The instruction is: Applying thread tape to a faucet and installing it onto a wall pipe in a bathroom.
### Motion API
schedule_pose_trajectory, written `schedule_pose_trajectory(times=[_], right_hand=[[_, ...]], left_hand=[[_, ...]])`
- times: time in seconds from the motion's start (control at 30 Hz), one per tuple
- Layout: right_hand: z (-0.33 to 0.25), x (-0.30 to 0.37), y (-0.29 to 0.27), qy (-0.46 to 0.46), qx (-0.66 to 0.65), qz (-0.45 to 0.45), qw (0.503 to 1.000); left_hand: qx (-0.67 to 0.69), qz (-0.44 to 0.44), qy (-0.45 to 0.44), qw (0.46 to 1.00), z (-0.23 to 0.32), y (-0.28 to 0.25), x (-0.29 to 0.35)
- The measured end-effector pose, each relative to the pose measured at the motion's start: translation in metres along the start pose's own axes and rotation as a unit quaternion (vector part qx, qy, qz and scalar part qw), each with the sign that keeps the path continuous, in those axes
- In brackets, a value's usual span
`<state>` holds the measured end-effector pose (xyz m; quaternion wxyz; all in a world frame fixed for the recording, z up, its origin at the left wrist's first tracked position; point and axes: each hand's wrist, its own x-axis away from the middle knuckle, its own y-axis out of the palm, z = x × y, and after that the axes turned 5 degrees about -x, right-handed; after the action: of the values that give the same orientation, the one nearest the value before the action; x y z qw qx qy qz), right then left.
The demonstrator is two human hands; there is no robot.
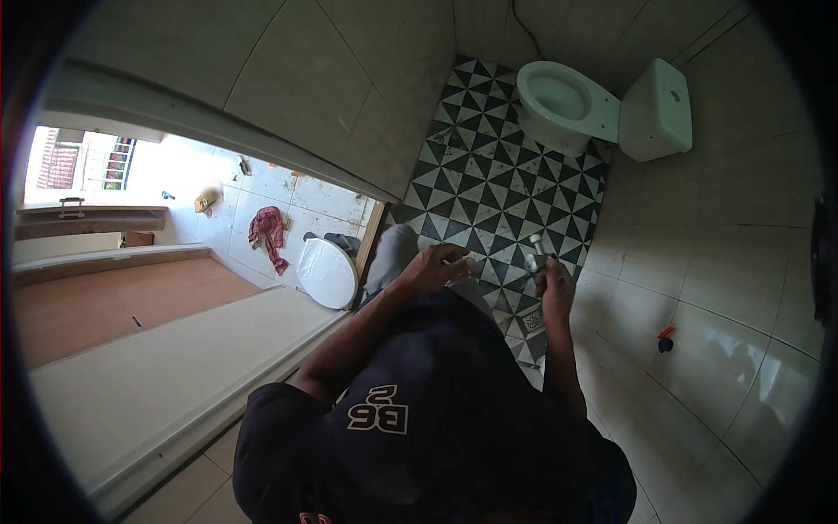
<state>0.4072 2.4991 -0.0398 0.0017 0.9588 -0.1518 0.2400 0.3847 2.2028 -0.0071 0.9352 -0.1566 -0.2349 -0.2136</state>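
My right hand [555,288] is closed round a small chrome tap [534,253], held upright above the patterned floor. Its lower part is hidden behind my fingers. Opposite it, at about the same height, my left hand [433,269] has its fingers bent. A thin, see-through piece that looks like clear plastic [463,272] shows at those fingertips, too blurred to name surely. The two hands are apart, in front of my dark shirt.
A white toilet [567,96] with its cistern stands at the far right. A floor drain [532,322] lies below my right hand. A red and dark fitting [666,339] sticks out of the right wall. Left, past the doorway, lie a round white lid [327,273] and a red cloth [268,234].
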Motion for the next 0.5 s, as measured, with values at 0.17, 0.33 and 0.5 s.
schedule_pose_trajectory(times=[0.17,0.33,0.5], right_hand=[[-0.028,-0.010,0.085,-0.007,0.033,-0.140,0.990],[-0.060,-0.011,0.153,-0.062,0.022,-0.252,0.966],[-0.098,-0.048,0.187,-0.046,0.020,-0.403,0.914]], left_hand=[[0.147,-0.046,-0.030,0.988,0.003,-0.030,-0.026],[0.321,-0.114,-0.094,0.935,0.006,-0.070,-0.074],[0.357,-0.156,-0.038,0.920,0.008,-0.130,-0.100]])
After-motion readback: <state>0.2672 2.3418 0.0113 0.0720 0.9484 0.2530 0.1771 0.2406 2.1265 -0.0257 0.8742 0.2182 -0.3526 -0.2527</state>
